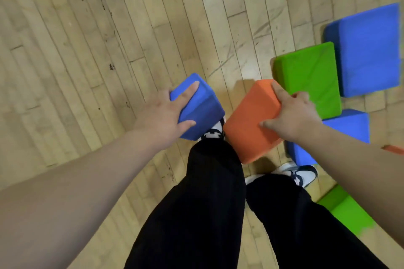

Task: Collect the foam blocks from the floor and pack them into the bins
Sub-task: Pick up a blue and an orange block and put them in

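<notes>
- My left hand [160,116] clamps a blue foam block [196,107]: fingers spread over its top face, thumb pressed into the near side. It appears to be off the wooden floor [87,50], hanging over the toe of my sneaker [213,132].
- My right hand [293,116] grips an orange foam block [251,120] the same way, index finger along the upper edge and thumb dug into the broad face. The block is tilted, and it hangs just beside the blue one, above my black trousers [207,192].
- That makes two blocks picked up and, as far as I can judge, none packed yet. No bins are in view, so I cannot tell how full they are or where they stand.
- More work lies to my right. A green foam block [306,78] lies flat on the boards, touching a large blue foam block [369,50] beyond it.
- A second blue block [347,129] sits partly hidden behind my right forearm, and another green block [347,214] shows near my right leg.
- An orange sliver [393,149] at the frame's right edge may be a further block, but it is too cut off to say.
- My reading: the collecting is under way, and at least four blocks are left to gather after this pair goes to the bins.
</notes>
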`<state>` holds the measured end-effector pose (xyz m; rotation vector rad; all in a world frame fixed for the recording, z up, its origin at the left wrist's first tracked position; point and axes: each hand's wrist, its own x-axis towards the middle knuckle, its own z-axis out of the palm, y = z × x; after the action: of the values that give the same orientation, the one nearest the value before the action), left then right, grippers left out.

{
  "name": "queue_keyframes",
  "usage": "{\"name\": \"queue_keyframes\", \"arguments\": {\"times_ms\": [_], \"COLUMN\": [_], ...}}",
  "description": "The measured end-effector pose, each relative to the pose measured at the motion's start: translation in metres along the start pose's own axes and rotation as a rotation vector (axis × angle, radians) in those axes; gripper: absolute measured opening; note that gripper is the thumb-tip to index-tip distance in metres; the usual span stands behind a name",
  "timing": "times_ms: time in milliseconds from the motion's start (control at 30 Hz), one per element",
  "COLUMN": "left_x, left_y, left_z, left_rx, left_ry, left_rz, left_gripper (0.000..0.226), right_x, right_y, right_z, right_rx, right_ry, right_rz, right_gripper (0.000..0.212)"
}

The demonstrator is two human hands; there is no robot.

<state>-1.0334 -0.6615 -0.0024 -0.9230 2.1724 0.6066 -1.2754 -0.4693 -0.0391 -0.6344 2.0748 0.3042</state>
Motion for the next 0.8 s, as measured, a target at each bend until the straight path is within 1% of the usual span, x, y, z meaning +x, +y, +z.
{"name": "queue_keyframes", "arguments": {"times_ms": [67,133,200,267,333,467,533,600,667,733,800], "left_x": [-0.036,-0.072,-0.107,-0.143,-0.184,-0.260,-0.296,-0.331,-0.371,-0.417,-0.470], "left_y": [0.017,0.042,0.069,0.096,0.121,0.161,0.178,0.192,0.198,0.207,0.211], "left_z": [0.004,-0.003,-0.024,-0.056,-0.092,-0.148,-0.161,-0.165,-0.160,-0.142,-0.113], "left_rx": [0.058,0.139,0.208,0.266,0.339,0.508,0.566,0.630,0.702,0.760,0.807], "left_ry": [-0.007,-0.021,-0.021,-0.012,0.004,0.076,0.067,0.058,0.060,0.055,0.049], "left_rz": [0.011,0.080,0.164,0.243,0.375,0.692,0.788,0.879,0.966,1.061,1.120], "left_gripper": [0.087,0.084,0.084,0.086,0.086,0.081,0.077,0.075,0.074,0.075,0.075], "right_x": [-0.047,-0.111,-0.182,-0.251,-0.319,-0.441,-0.496,-0.546,-0.594,-0.648,-0.701], "right_y": [0.004,0.006,0.011,0.020,0.033,0.047,0.046,0.041,0.033,0.029,0.025], "right_z": [0.013,0.025,0.032,0.027,0.015,0.000,0.007,0.024,0.051,0.092,0.140], "right_rx": [0.066,0.125,0.197,0.360,0.511,0.695,0.748,0.803,0.900,0.974,0.999], "right_ry": [-0.015,-0.001,0.066,0.125,0.149,0.213,0.201,0.218,0.258,0.303,0.349], "right_rz": [0.023,0.037,0.059,0.123,0.229,0.373,0.448,0.523,0.551,0.583,0.624], "right_gripper": [0.116,0.111,0.106,0.100,0.094,0.081,0.075,0.072,0.072,0.072,0.073]}}
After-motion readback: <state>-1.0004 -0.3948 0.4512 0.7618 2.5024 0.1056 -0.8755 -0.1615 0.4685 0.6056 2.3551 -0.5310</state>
